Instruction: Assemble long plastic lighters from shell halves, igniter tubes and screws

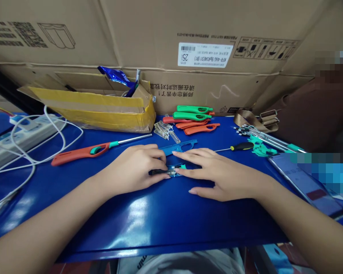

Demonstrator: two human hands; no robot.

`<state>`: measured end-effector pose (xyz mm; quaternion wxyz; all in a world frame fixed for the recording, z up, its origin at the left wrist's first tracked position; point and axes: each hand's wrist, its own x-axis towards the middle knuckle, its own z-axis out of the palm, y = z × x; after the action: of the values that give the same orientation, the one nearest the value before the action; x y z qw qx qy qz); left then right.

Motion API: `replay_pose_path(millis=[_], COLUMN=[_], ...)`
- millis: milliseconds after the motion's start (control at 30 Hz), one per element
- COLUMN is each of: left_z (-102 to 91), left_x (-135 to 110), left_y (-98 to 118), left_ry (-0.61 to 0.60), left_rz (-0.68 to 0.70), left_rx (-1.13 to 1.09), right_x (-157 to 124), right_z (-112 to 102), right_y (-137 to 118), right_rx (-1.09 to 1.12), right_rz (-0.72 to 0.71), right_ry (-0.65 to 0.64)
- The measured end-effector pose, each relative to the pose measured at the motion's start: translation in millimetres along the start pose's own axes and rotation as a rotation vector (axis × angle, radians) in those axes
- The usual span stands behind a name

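Both my hands rest on the blue table (148, 213) over a blue plastic lighter shell (178, 146). My left hand (137, 167) is curled, its fingers pinching a small dark and metal part (162, 172) against the shell. My right hand (214, 171) lies flat with its fingers stretched out, the fingertips pressing the shell's teal end (180, 167) from the right. An assembled orange long-nosed lighter (94, 150) lies to the left of my left hand.
Green and orange lighter shells (193, 118) and clear small parts (165, 129) lie behind my hands. A screwdriver (237, 146), metal tubes (268, 139), a phone (305, 186), an open carton (103, 108), a power strip (20, 133) with white cables, another person's sleeve (311, 110).
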<state>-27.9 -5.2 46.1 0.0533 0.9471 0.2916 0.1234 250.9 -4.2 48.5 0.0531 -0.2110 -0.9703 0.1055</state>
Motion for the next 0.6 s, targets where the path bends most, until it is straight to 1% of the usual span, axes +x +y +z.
replay_pose_path(millis=[133,300,433,600], left_z=[3.7,5.1,6.2,8.4], left_x=[-0.4,-0.2,0.5,0.5], left_y=[-3.7,-4.6,-4.7,-5.0], left_ry=[0.01,0.009,0.015,0.024], left_rz=[-0.037,-0.049,-0.049,-0.054], left_rx=[-0.051,-0.093,-0.132,-0.15], right_x=[-2.7,-2.6,-3.2,-3.0], right_z=[-1.8,0.4,4.3,3.9], right_y=[-5.4,-6.3,-6.2,-6.4], right_rx=[-0.023,0.014,0.048,0.042], right_rz=[0.043,0.094,0.121,0.09], right_ry=[-0.102,-0.153,-0.151,-0.096])
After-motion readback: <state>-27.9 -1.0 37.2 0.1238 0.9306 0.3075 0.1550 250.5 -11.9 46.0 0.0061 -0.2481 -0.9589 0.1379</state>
